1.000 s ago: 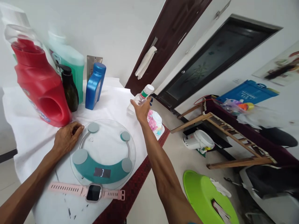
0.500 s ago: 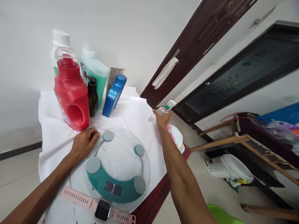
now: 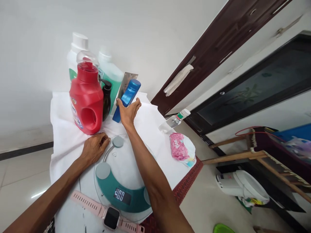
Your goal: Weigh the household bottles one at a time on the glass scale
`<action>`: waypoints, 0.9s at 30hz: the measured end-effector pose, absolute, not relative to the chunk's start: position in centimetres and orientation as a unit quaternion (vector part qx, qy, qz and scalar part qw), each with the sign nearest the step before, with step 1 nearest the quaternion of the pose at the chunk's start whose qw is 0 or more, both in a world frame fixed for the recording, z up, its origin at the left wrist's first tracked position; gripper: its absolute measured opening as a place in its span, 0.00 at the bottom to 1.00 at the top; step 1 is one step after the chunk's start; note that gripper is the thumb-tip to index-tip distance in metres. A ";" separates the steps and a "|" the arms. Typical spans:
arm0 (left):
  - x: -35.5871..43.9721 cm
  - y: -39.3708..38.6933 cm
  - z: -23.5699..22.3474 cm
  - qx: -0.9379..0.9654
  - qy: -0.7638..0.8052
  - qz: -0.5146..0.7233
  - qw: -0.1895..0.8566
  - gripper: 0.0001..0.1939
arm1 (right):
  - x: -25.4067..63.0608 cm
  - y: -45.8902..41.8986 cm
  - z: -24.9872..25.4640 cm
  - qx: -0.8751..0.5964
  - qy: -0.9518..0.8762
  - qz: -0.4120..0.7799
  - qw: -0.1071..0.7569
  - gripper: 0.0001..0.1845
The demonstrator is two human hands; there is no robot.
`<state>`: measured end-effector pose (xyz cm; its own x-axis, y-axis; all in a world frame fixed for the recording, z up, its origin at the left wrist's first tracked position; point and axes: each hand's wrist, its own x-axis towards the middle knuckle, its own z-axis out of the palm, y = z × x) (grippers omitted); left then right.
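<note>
My right hand [image 3: 128, 115] reaches over the glass bathroom scale [image 3: 126, 207] to a blue bottle [image 3: 131, 90]. Its thumb and fingers are spread around the front of the bottle, apart from each other; contact is hard to judge. The bottle leans a little and stands on the white cloth. My left hand [image 3: 94, 147] rests on the cloth at the scale's left edge, fingers curled in, with nothing visible in them. Digits show on the scale's display [image 3: 122, 195], and my right forearm covers part of the glass. A pink smartwatch [image 3: 111, 217] lies along the scale's near edge.
Behind my left hand stand a red detergent jug [image 3: 87, 94], a dark pump bottle [image 3: 106, 100], a green-liquid jug [image 3: 115, 77], a white bottle [image 3: 79, 48] and a silvery pouch [image 3: 127, 77]. Rightward are a clear bottle [image 3: 173, 121], a pink-white packet [image 3: 181, 149] and the table's edge.
My right hand has let go of the clear bottle, left it on the cloth, and moved left to the blue bottle. The scale's display now shows more digits. My left hand stays put.
</note>
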<state>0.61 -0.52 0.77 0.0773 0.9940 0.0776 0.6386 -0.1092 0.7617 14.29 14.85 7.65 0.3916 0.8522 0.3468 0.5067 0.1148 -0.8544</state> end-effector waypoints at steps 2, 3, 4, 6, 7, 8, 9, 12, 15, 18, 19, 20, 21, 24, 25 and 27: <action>0.7 -0.5 0.7 0.674 0.605 0.310 0.289 0.18 | 12.3 15.3 8.0 -0.668 -0.502 0.147 0.530 0.57; 0.8 -0.5 0.7 0.674 0.605 0.310 0.289 0.17 | 11.9 15.4 8.3 -0.676 -0.496 0.137 0.528 0.55; 0.8 -0.6 0.6 0.673 0.606 0.310 0.288 0.16 | 11.7 15.5 8.5 -0.683 -0.491 0.125 0.527 0.52; 0.9 -0.6 0.5 0.671 0.610 0.309 0.288 0.15 | 12.0 15.5 8.7 -0.694 -0.486 0.110 0.519 0.43; 0.9 -0.6 0.5 0.669 0.611 0.308 0.290 0.14 | 12.4 15.4 8.8 -0.699 -0.484 0.110 0.514 0.38; 0.9 -0.6 0.5 0.669 0.612 0.306 0.293 0.14 | 13.1 15.3 8.8 -0.706 -0.480 0.113 0.508 0.33; 0.9 -0.7 0.5 0.668 0.612 0.304 0.295 0.13 | 13.8 15.1 8.8 -0.712 -0.474 0.116 0.504 0.27; 0.8 -0.7 0.4 0.671 0.610 0.299 0.296 0.12 | 16.5 14.7 8.6 -0.710 -0.453 0.132 0.522 0.16; 0.8 -0.7 0.3 0.675 0.609 0.300 0.290 0.11 | 19.0 14.3 8.5 -0.677 -0.430 0.162 0.574 0.16; 0.7 -0.6 0.3 0.680 0.605 0.298 0.288 0.12 | 21.0 13.3 8.7 -0.624 -0.419 0.186 0.633 0.17; 0.7 -0.6 0.4 0.682 0.602 0.298 0.289 0.13 | 21.6 12.6 8.9 -0.598 -0.423 0.190 0.654 0.18; 0.7 -0.6 0.4 0.684 0.600 0.299 0.289 0.13 | 22.3 11.8 9.2 -0.569 -0.430 0.192 0.674 0.20; 0.7 -0.6 0.4 0.685 0.599 0.300 0.287 0.13 | 23.0 10.7 9.6 -0.541 -0.440 0.195 0.690 0.21; 0.6 -0.6 0.5 0.683 0.605 0.301 0.278 0.13 | 24.9 6.3 11.1 -0.484 -0.474 0.210 0.705 0.23; 0.6 -0.5 0.5 0.682 0.607 0.300 0.276 0.13 | 25.5 4.5 11.6 -0.477 -0.482 0.219 0.701 0.23; 0.6 -0.5 0.4 0.680 0.610 0.300 0.274 0.12 | 26.2 1.0 12.3 -0.473 -0.487 0.248 0.691 0.22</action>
<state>0.56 -0.49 0.37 0.0755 0.9945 0.0729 0.6654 -0.1047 0.7391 26.20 0.97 12.33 0.4019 0.8035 0.4391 0.1186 0.4298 -0.8951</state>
